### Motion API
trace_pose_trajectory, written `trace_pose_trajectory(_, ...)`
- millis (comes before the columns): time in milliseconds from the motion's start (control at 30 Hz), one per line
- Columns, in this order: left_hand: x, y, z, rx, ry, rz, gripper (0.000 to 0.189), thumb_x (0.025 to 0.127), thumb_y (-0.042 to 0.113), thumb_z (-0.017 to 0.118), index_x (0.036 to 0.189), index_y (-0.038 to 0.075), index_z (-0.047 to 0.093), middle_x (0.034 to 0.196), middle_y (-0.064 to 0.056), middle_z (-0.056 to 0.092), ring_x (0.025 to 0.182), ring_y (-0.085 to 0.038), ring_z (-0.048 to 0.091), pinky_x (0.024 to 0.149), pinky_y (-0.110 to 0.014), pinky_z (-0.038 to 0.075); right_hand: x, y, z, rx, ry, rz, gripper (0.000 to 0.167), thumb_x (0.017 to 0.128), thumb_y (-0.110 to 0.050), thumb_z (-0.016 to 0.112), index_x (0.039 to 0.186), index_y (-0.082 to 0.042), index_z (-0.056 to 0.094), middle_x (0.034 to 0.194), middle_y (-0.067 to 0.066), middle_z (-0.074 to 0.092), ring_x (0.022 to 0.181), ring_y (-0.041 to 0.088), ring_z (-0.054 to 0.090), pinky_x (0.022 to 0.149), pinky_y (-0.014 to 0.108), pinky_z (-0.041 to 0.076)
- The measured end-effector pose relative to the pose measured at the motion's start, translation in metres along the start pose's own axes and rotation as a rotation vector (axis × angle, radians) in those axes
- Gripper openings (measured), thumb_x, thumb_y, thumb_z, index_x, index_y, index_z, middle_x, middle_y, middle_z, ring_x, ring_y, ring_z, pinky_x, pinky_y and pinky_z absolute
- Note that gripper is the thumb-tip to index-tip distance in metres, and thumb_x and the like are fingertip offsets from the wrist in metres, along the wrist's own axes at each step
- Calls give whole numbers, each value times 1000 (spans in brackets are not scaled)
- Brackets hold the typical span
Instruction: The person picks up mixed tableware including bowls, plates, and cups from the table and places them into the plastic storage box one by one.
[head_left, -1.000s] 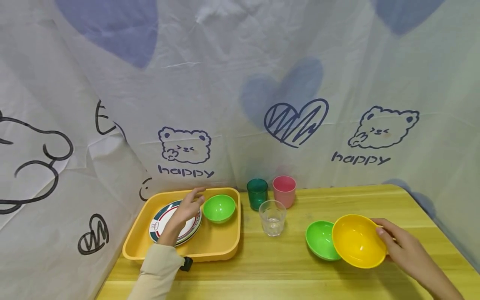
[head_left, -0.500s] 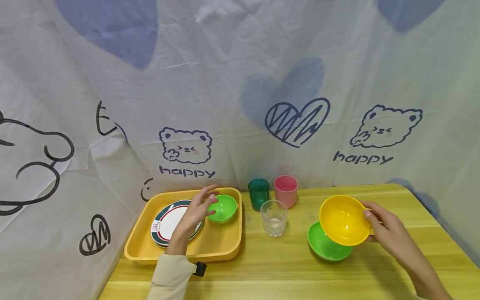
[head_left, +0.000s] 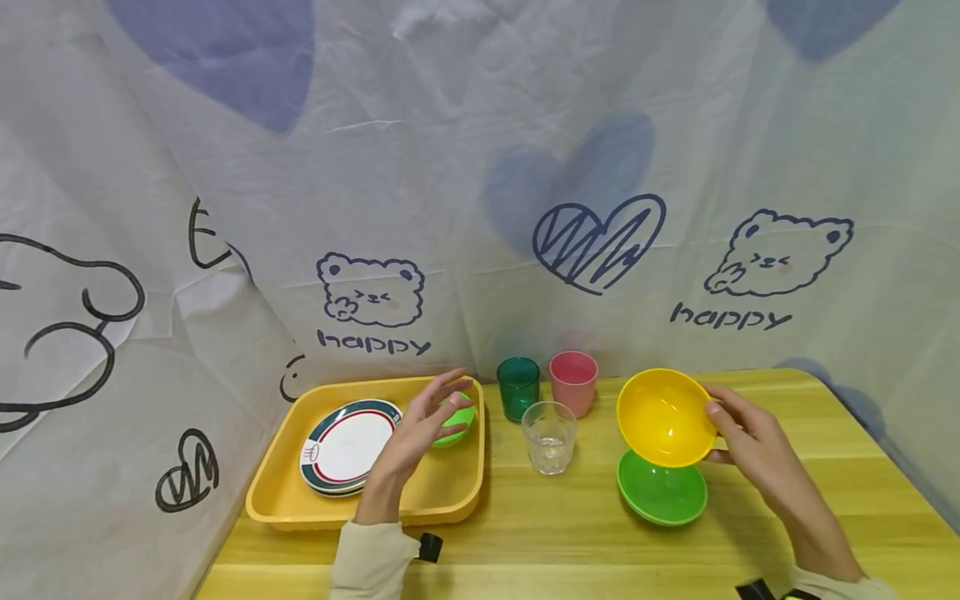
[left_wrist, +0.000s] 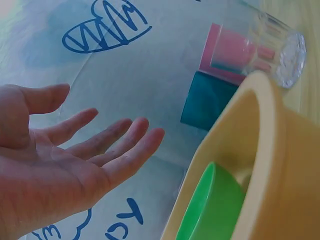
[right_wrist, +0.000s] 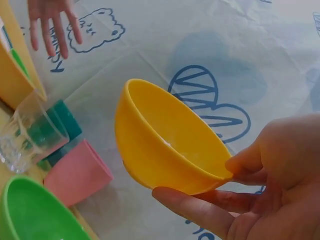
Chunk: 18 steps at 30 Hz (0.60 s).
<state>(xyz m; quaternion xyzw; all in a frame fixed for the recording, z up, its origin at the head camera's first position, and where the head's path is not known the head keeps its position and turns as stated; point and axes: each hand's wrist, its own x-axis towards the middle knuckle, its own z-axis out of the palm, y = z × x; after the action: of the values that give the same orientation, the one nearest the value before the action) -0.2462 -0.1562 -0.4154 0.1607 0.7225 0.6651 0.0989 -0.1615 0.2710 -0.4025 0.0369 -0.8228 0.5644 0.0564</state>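
A yellow bowl (head_left: 666, 417) hangs tilted in the air, its rim pinched between the thumb and fingers of my right hand (head_left: 753, 437). Below it a green bowl (head_left: 663, 493) stands on the table, partly covered by the yellow one in the head view. My left hand (head_left: 420, 429) hovers over the yellow tray (head_left: 442, 508) with fingers spread and nothing in them. Behind those fingers, inside the tray, sits a second green bowl (left_wrist: 215, 210). Stacked plates (head_left: 348, 446) with a dark green and red border lie in the tray's left part.
Between the tray and the green bowl stand a clear glass (head_left: 550, 442), a teal cup (head_left: 518, 387) and a pink cup (head_left: 573, 383). A printed cloth (head_left: 480, 208) rises behind the wooden table (head_left: 525, 542) and along its left side.
My right hand has carried the yellow bowl left and away from me, to above the far side of the green bowl. My left hand has moved right, from over the plates toward the tray's green bowl.
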Motion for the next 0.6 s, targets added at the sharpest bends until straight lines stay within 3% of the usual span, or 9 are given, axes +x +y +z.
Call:
trace_pose_trajectory(300,1,-3,18,-88,-83,50,56,106,19,59,157,18,37,157,-18,43,140,-43,46,107,-59,46,8,-3,16,31,72,-39,53,113,-28,39,152,8,39,137,33,50,93,-2,61,71,30,63)
trace_pose_trajectory(600,3,-4,32,-140,-59,86,52,108,20,55,157,17,37,156,-21,42,139,-43,46,108,-60,45,13,1,29,76,135,-56,48,112,-22,42,150,7,42,130,33,55,88,1,65,69,31,63)
